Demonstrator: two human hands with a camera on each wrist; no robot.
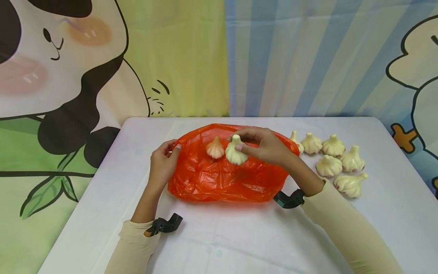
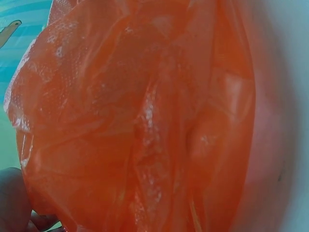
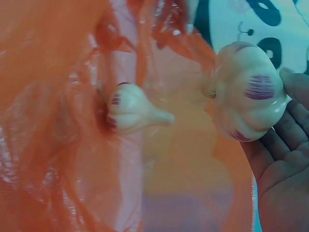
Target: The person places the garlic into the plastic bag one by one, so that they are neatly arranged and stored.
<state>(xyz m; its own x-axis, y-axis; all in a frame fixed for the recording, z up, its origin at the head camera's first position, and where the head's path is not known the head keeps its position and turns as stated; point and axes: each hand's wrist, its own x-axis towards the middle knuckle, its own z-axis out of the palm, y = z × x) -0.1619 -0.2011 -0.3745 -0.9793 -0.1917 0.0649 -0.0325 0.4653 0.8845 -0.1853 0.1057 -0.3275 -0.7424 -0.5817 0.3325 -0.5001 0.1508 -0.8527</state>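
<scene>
A red plastic bag (image 1: 222, 182) lies on the table with its mouth spread. At its left rim my left hand (image 1: 162, 163) pinches the plastic between thumb and fingers; in the left wrist view the bag fills most of the picture. My right hand (image 1: 261, 144) holds a pale garlic bulb (image 1: 236, 152) by thumb and fingers over the bag's mouth. That same bulb (image 3: 251, 92) shows purple streaks in the right wrist view. Another garlic bulb (image 1: 215, 148) rests inside the bag, just left of the held one, tinted orange through the film.
Several more garlic bulbs (image 1: 352, 160) are grouped on the white table (image 1: 212, 236) to the right of the bag, one partly hidden behind the right forearm and bag edge. A cartoon-printed curtain (image 1: 191, 57) hangs behind the table.
</scene>
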